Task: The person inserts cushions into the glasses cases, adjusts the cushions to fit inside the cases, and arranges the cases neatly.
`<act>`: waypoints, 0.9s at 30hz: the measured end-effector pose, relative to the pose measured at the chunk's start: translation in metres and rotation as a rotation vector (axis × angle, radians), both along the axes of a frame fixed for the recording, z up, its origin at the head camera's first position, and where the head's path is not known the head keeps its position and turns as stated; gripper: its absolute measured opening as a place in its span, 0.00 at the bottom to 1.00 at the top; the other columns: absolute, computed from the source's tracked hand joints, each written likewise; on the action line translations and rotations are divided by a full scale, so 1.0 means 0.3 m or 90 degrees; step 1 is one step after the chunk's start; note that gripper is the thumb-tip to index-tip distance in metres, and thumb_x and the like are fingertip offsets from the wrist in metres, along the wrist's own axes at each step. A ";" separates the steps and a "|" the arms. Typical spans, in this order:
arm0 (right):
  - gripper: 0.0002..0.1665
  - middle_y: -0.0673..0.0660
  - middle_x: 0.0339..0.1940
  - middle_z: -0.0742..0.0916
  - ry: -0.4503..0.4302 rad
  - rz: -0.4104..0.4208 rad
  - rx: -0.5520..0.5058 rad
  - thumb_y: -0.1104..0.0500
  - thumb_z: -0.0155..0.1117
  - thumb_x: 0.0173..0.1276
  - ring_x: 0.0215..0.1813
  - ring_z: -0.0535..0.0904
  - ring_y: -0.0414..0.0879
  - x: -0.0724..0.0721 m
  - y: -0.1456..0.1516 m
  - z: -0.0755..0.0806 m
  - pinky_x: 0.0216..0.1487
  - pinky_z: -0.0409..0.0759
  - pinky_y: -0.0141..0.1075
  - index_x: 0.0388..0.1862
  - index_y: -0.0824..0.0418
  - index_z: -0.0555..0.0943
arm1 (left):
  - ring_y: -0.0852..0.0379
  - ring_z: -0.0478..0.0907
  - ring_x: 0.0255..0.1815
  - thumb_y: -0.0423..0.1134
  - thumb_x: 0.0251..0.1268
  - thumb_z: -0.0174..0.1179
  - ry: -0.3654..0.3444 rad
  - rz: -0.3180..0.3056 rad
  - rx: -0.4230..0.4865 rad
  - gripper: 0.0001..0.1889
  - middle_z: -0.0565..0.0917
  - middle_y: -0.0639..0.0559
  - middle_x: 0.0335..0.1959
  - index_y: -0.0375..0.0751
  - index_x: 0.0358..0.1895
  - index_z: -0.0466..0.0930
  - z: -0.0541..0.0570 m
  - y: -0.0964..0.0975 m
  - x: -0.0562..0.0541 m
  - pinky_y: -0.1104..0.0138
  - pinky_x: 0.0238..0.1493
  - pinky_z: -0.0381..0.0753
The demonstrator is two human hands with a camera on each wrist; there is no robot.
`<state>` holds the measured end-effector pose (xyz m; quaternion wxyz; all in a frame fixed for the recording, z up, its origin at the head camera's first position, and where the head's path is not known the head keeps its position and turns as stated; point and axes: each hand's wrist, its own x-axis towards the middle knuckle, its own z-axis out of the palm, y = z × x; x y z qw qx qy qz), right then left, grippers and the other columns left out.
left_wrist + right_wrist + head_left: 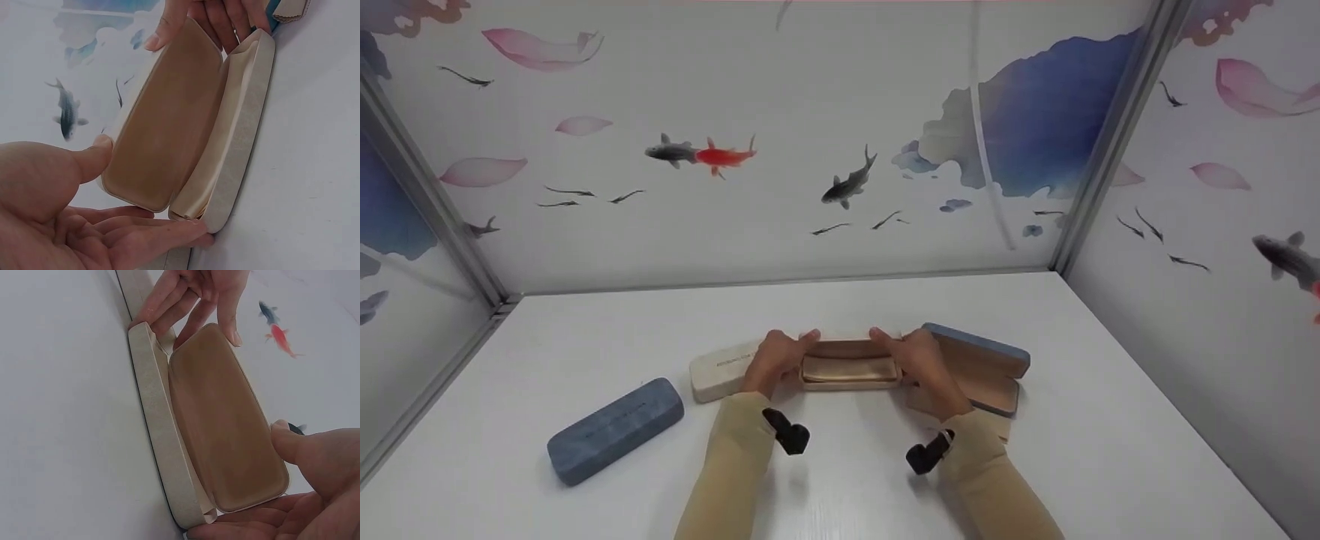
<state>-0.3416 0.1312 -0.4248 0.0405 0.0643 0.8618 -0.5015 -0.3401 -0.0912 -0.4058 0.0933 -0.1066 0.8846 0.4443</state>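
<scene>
A cream glasses case stands with its lid raised in front of me, between my two hands. Its lid lining is plain tan, and a folded beige cloth lies in the base. My left hand holds the left end, thumb on the lid's upper edge and fingers along the end of the base. The right end is held the same way by my right hand. In the right wrist view the base's front wall hides most of the inside.
Left of my hands lie a closed cream case and a closed blue case. An opened blue case with tan lining lies right, partly behind my right hand. A beige cloth with a zigzag edge is beside it. Printed panels wall the table.
</scene>
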 end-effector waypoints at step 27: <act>0.29 0.49 0.19 0.68 0.031 0.056 0.046 0.37 0.66 0.68 0.22 0.66 0.41 0.017 0.028 -0.012 0.25 0.66 0.32 0.23 0.59 0.72 | 0.39 0.79 0.60 0.52 0.76 0.54 0.092 -0.089 -0.036 0.31 0.80 0.30 0.59 0.21 0.61 0.75 -0.022 -0.023 0.046 0.49 0.65 0.75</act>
